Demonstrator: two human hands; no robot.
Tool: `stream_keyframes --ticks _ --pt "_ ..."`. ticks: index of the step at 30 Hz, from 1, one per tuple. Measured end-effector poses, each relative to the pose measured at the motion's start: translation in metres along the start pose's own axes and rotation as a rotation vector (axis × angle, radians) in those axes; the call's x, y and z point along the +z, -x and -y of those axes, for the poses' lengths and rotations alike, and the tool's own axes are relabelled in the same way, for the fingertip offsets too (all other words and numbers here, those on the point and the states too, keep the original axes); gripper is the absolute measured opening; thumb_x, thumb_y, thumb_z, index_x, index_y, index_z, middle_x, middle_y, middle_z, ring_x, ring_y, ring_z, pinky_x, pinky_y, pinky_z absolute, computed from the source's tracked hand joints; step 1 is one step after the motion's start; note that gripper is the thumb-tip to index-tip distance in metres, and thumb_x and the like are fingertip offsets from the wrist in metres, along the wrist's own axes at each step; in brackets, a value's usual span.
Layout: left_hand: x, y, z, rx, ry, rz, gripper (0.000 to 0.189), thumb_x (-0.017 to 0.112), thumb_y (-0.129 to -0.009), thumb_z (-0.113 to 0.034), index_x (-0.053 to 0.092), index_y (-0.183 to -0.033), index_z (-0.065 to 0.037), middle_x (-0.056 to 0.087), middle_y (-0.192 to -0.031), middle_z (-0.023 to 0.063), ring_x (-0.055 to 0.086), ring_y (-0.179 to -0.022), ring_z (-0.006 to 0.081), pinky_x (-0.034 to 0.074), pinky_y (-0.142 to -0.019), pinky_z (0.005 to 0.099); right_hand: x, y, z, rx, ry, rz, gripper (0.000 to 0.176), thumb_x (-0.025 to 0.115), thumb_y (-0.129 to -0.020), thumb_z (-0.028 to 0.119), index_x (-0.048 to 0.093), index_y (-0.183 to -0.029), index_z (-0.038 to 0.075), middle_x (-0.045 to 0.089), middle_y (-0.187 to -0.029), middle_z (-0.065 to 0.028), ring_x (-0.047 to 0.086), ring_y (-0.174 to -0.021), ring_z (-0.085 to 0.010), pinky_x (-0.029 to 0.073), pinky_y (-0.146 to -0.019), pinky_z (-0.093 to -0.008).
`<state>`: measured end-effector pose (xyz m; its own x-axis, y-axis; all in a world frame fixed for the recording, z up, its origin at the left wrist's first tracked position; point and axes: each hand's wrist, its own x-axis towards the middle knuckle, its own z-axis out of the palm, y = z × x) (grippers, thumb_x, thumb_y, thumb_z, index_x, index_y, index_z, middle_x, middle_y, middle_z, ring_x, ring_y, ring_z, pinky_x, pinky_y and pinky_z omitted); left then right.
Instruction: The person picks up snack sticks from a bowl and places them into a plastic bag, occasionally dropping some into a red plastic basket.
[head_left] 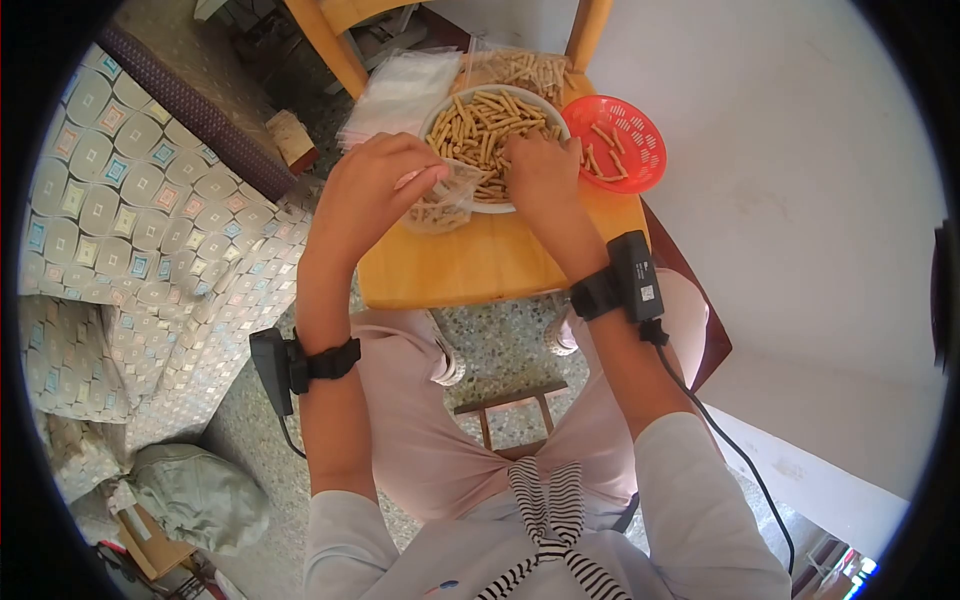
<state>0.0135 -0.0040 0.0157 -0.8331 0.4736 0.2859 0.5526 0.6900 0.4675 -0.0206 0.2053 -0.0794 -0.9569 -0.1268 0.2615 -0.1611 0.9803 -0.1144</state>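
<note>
My left hand [375,190] pinches one clear bag [436,215], with sticks inside, by the near-left rim of one white bowl [494,209]. My right hand [543,175] dips into that bowl's brown sticks [475,122], too many to count; whether its fingers grip any, I cannot tell. One red basket [652,150] (five or so sticks inside) sits beside it on one wooden chair [480,265].

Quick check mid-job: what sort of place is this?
Probably a room in a home: patterned fabric drapes the left side, a wooden chair serves as worktop, and a plain pale wall stands right.
</note>
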Motion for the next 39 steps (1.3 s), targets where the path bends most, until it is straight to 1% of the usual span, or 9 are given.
stream_keyframes --ticks 6,9,11,14,17,24,29,32,39 --pt "0.001 -0.004 -0.007 0.082 -0.069 -0.154 0.018 0.070 -0.087 -0.015 0.071 -0.100 -0.003 0.069 -0.099 0.0097 0.065 -0.093 0.0288 0.050 -0.083 0.0356 -0.027 -0.008 -0.001 0.072 -0.275 -0.089 0.022 0.068 -0.078 0.013 0.071 -0.099 0.016 0.071 -0.091 -0.0050 0.068 -0.090 -0.0257 0.045 -0.085 -0.0458" --pt "0.009 -0.009 -0.010 0.102 -0.020 -0.315 0.021 0.073 -0.086 -0.025 0.072 -0.100 -0.010 0.069 -0.094 0.0042 0.064 -0.088 0.0256 0.050 -0.076 0.0366 -0.046 -0.012 0.003 -0.032 -0.604 -0.218 0.015 0.069 -0.080 0.013 0.069 -0.095 0.011 0.068 -0.090 -0.0070 0.067 -0.087 -0.0291 0.048 -0.075 -0.0415" --pt "0.014 -0.010 -0.013 0.011 0.023 -0.326 0.026 0.074 -0.085 -0.026 0.072 -0.106 -0.012 0.069 -0.094 0.0043 0.065 -0.084 0.0235 0.050 -0.073 0.0342 -0.056 -0.013 0.007 -0.259 -0.874 -0.302 0.015 0.069 -0.082 0.011 0.065 -0.096 0.006 0.066 -0.092 -0.0096 0.066 -0.086 -0.0305 0.051 -0.073 -0.0379" --pt "0.019 -0.014 -0.015 -0.030 0.153 -0.396 0.028 0.076 -0.084 -0.024 0.071 -0.109 -0.012 0.069 -0.092 0.0043 0.065 -0.077 0.0209 0.050 -0.069 0.0317 -0.070 -0.012 0.013 -0.424 -0.964 -0.232 0.018 0.069 -0.084 0.008 0.061 -0.099 0.004 0.063 -0.095 -0.0119 0.065 -0.087 -0.0295 0.052 -0.076 -0.0374" --pt "0.015 -0.014 -0.022 -0.003 0.197 -0.425 0.025 0.077 -0.082 -0.019 0.071 -0.105 -0.011 0.068 -0.089 0.0040 0.064 -0.072 0.0177 0.050 -0.065 0.0289 -0.080 -0.002 0.016 -0.388 -1.041 -0.189 0.019 0.068 -0.086 0.008 0.059 -0.102 0.004 0.062 -0.097 -0.0118 0.064 -0.088 -0.0284 0.051 -0.075 -0.0359" --pt "0.015 -0.015 -0.034 0.006 0.263 -0.413 0.016 0.078 -0.082 -0.007 0.074 -0.098 -0.004 0.070 -0.091 0.0043 0.060 -0.075 0.0114 0.046 -0.067 0.0244 -0.087 0.002 0.012 -0.293 -1.091 -0.202 0.020 0.068 -0.087 0.009 0.060 -0.105 0.005 0.062 -0.095 -0.0115 0.064 -0.088 -0.0289 0.051 -0.075 -0.0362" --pt "0.020 -0.017 -0.036 0.007 0.320 -0.407 0.018 0.078 -0.082 -0.004 0.073 -0.099 -0.002 0.068 -0.088 0.0035 0.058 -0.074 0.0102 0.045 -0.066 0.0234 -0.075 -0.003 0.009 -0.389 -0.948 -0.254 0.020 0.067 -0.085 0.009 0.064 -0.105 0.006 0.064 -0.096 -0.0118 0.064 -0.089 -0.0337 0.050 -0.074 -0.0411" --pt "0.023 -0.018 -0.034 0.053 0.269 -0.417 0.015 0.076 -0.083 -0.008 0.073 -0.098 -0.008 0.067 -0.086 0.0027 0.063 -0.072 0.0132 0.050 -0.063 0.0251 -0.076 -0.002 0.010 -0.400 -0.955 -0.229 0.021 0.067 -0.084 0.008 0.065 -0.105 0.007 0.064 -0.096 -0.0119 0.064 -0.087 -0.0341 0.050 -0.072 -0.0415" --pt "0.022 -0.020 -0.031 0.036 0.202 -0.472 0.014 0.074 -0.084 -0.007 0.072 -0.097 -0.007 0.068 -0.088 0.0031 0.064 -0.073 0.0133 0.050 -0.065 0.0254 -0.080 -0.002 0.008 -0.297 -0.893 -0.274 0.015 0.071 -0.085 0.014 0.068 -0.099 0.007 0.066 -0.095 -0.0089 0.065 -0.083 -0.0307 0.050 -0.072 -0.0393"
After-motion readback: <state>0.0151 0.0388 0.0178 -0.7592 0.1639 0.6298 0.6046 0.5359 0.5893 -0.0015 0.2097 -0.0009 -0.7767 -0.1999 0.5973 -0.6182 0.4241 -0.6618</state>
